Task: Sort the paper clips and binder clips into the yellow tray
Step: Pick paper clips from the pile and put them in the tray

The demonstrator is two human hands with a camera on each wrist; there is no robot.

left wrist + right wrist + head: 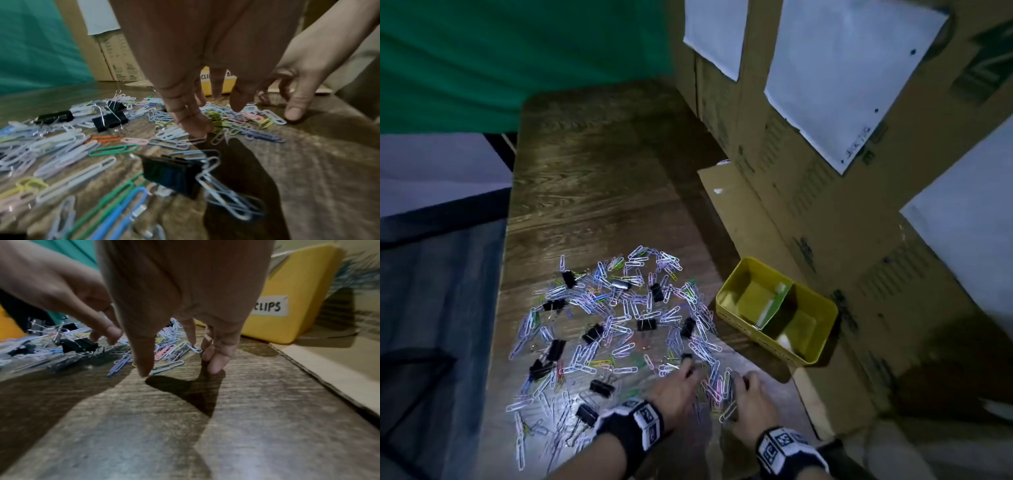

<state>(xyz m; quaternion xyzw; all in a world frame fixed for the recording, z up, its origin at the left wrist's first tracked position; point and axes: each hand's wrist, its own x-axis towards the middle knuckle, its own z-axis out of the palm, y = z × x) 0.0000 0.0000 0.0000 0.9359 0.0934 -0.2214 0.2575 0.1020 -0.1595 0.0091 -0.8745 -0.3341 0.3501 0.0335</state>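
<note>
1. Left hand (677,387) and right hand (750,397) sit nearest the head camera, both low over the wooden table (592,178), each wrist in a black-and-white band.
2. Left hand: fingers point down and spread loosely, tips touching paper clips (616,308) at the near edge of the pile; nothing visibly pinched.
3. Right hand: fingers relaxed and apart, thumb tip and fingertips on the bare table just right of the pile's edge; a few pastel clips lie between its thumb and fingers, none held.
4. The two hands are side by side, apart, with a dense strip of clips between them.
5. The paper clips spread ahead of and to the left of the left hand, mostly white, lilac and blue, some green, yellow, pink.
6. Black binder clips (602,386) lie scattered through the pile; one (170,175) sits just under the left wrist, others farther ahead and left.
7. Yellow tray (822,311) stands ahead and right of the right hand, near it, on a cardboard flap.
8. A divider splits the tray into two compartments; neither shows clips, only pale patches on the floor that are too unclear to identify.
9. A white label on the tray's side reads "CLIPS" in the right wrist view.
10. Cardboard boxes (825,212) with white sheets stand behind the tray.
</note>
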